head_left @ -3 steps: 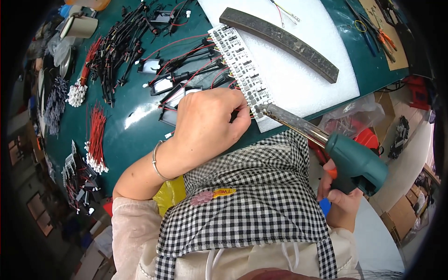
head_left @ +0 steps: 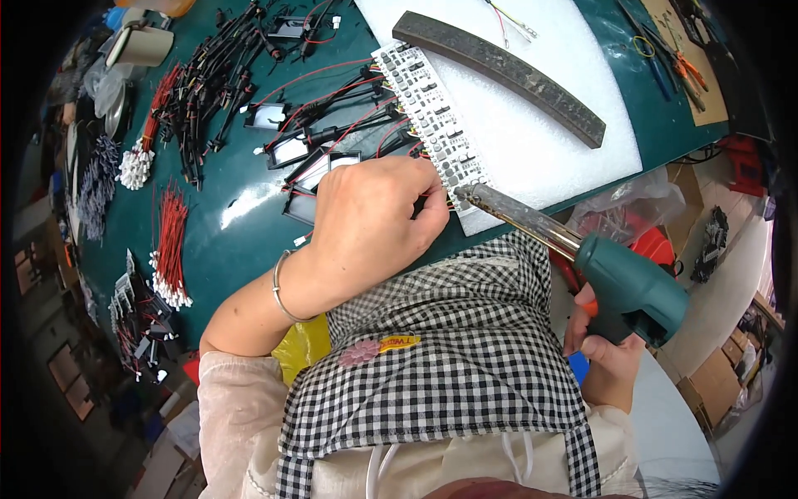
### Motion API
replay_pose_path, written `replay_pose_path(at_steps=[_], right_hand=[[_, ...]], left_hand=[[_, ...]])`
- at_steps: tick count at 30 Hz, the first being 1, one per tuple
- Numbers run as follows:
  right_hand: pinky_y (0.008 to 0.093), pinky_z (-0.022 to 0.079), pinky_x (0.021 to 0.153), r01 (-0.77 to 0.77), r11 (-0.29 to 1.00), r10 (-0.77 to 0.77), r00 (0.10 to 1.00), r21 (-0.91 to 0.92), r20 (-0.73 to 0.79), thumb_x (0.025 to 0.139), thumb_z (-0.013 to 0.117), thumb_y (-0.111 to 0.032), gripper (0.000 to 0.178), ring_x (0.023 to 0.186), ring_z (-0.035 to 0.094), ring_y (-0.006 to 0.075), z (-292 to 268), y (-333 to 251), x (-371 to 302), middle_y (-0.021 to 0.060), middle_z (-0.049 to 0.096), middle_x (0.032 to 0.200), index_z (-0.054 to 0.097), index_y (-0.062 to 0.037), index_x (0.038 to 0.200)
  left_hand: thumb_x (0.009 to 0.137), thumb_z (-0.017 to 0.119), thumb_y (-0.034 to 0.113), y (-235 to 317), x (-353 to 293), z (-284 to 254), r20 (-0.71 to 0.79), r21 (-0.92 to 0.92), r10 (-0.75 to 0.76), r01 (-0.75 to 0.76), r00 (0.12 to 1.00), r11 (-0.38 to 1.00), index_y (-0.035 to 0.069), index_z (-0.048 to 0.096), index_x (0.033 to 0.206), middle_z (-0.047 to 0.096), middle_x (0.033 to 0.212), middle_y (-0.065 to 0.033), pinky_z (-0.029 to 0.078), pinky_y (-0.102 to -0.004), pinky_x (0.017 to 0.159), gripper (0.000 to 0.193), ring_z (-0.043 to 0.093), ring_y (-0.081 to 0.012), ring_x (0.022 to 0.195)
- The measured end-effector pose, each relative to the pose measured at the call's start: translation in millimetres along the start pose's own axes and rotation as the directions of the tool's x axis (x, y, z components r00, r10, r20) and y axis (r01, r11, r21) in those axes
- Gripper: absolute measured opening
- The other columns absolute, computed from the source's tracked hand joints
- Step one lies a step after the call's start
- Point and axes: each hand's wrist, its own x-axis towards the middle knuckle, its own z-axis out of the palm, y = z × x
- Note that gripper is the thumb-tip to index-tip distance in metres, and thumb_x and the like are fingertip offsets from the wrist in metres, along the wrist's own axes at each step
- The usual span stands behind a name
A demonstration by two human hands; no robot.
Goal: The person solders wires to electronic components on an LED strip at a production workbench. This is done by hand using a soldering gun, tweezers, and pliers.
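My right hand (head_left: 611, 353) is wrapped round the grip of a green soldering gun (head_left: 632, 287). Its tip touches or nearly touches the near end of a white circuit board panel (head_left: 436, 121) lined with small components. At that same end my left hand (head_left: 370, 208) is closed in a pinch on a thin wire, mostly hidden by the fingers. Along the panel's left edge, red and black wires lead to several black rectangular housings (head_left: 291, 151). The panel lies on a white foam sheet (head_left: 532, 179), with a dark curved bar (head_left: 507, 75) across its far end.
Bundles of red wires with white connectors (head_left: 172, 249) and a heap of black cables (head_left: 212, 87) cover the left of the green table (head_left: 237, 179). Pliers with orange handles (head_left: 690, 73) lie far right. A clear plastic bag (head_left: 623, 208) sits beyond the table's near edge.
The soldering gun's body has shifted very slightly left, its tip staying at the panel's near end. My left hand keeps its place.
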Motion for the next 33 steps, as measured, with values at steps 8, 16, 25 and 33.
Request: replay_pose_path(at_steps=[8,16,25,33], right_hand=[[0.0263,0.046,0.039,-0.028,1.000,0.029,0.994,0.005,-0.103,0.062,0.083,-0.018,0.059,0.048,0.051,0.0142,9,-3,3,0.0097,0.053,0.079,0.050,0.0087,0.103],[0.0264,0.047,0.040,-0.101,0.995,0.096,0.978,-0.016,-0.187,0.062,0.080,-0.013,0.057,0.054,0.056,0.0175,18,-15,-1,0.0130,0.053,0.091,0.050,0.0077,0.106],[0.0266,0.047,0.039,-0.099,0.983,0.083,0.991,-0.154,-0.108,0.064,0.076,-0.011,0.061,0.053,0.056,0.0197,7,-20,-3,0.0164,0.053,0.095,0.046,0.0105,0.113],[0.0251,0.047,0.038,0.154,0.984,-0.138,0.977,0.087,-0.164,0.060,0.076,-0.008,0.080,0.046,0.051,0.0158,1,-26,7,0.0333,0.054,0.110,0.035,0.0174,0.124]], left_hand=[[0.067,0.066,0.003,-2,0,0,0.023,-0.015,0.005,-0.005,1.000,1.000,0.004,0.062,0.067,0.056,0.055,-0.0054,0.037,-0.0271,0.041,0.004,0.049,-0.0145,0.043],[0.067,0.062,0.007,3,4,-2,0.040,-0.026,-0.037,0.038,0.999,0.999,0.004,0.057,0.061,0.056,0.058,-0.0105,0.042,-0.0385,0.045,0.009,0.055,-0.0298,0.050],[0.067,0.065,0.002,-1,3,-1,0.030,-0.004,0.004,-0.004,1.000,1.000,0.004,0.061,0.066,0.053,0.053,-0.0052,0.035,-0.0266,0.040,0.004,0.047,-0.0143,0.041],[0.066,0.065,0.002,-1,3,-1,0.040,0.006,-0.007,0.007,0.999,1.000,0.004,0.061,0.065,0.054,0.054,-0.0054,0.035,-0.0265,0.040,0.004,0.047,-0.0141,0.041]])
